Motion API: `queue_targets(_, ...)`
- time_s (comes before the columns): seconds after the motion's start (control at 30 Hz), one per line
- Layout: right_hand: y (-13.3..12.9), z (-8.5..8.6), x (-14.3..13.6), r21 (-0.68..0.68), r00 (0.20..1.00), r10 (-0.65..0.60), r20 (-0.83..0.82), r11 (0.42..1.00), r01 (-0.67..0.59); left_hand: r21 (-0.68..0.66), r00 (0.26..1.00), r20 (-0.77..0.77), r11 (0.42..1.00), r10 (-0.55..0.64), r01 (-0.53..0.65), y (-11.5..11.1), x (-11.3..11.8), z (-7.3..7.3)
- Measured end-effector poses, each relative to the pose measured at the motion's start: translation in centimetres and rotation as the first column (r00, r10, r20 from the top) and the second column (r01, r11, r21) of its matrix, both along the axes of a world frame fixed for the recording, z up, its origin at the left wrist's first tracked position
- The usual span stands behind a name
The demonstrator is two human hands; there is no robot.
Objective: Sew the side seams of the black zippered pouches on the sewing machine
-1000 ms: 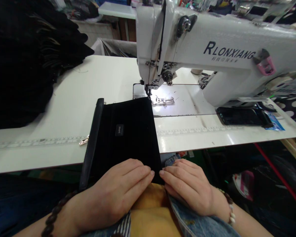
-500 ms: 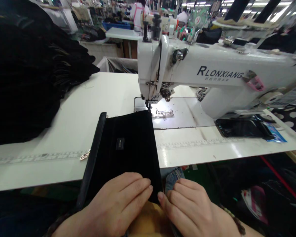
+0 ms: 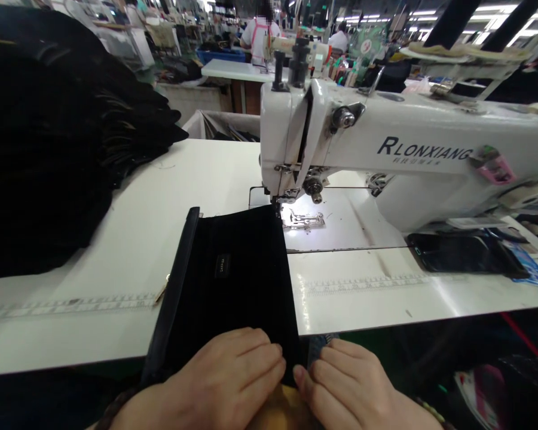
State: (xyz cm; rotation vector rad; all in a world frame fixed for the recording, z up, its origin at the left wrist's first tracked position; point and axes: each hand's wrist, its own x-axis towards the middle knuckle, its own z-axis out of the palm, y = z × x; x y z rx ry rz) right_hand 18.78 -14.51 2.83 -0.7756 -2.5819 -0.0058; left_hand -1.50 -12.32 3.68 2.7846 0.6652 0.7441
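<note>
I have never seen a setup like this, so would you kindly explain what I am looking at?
There is no robot: these are a person's bare hands, seen by a camera on their head looking forward and down. The white machine is a sewing machine. On the white table lie a dark pile, left, and a phone, right. The black piece reaches the needle area. The left hand holds its near end; the right hand is at the near right corner, its grip unclear.
</note>
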Motion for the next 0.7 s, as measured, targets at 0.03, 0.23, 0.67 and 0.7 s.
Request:
queue_targets(0.03, 0.5, 0.0, -0.2, -0.009, 1.000, 0.003, -0.016, 1.000, -0.003, -0.012, 1.000, 0.000, 1.000, -0.002, 0.002, 0.4, 0.0, -0.1)
queue_targets(0.23, 2.9, -0.2, -0.4, -0.101, 0.999, 0.009, 0.041, 0.995, -0.005, -0.039, 0.996, -0.063, 0.998, -0.059, 0.057, 2.8, -0.5, -1.9)
queue_targets(0.67, 9.1, -1.0, -0.5, -0.573, 0.996, -0.090, 0.006, 0.816, 0.077, -0.006, 0.999, -0.016, 0.999, -0.049, 0.049, 8.4, -0.4, -2.4)
queue_targets(0.7, 9.6, -0.9, -0.7, -0.600, 0.994, -0.111, 0.006, 0.795, 0.092, 0.003, 0.999, -0.008, 0.999, -0.053, 0.054, 8.8, -0.4, -2.5)
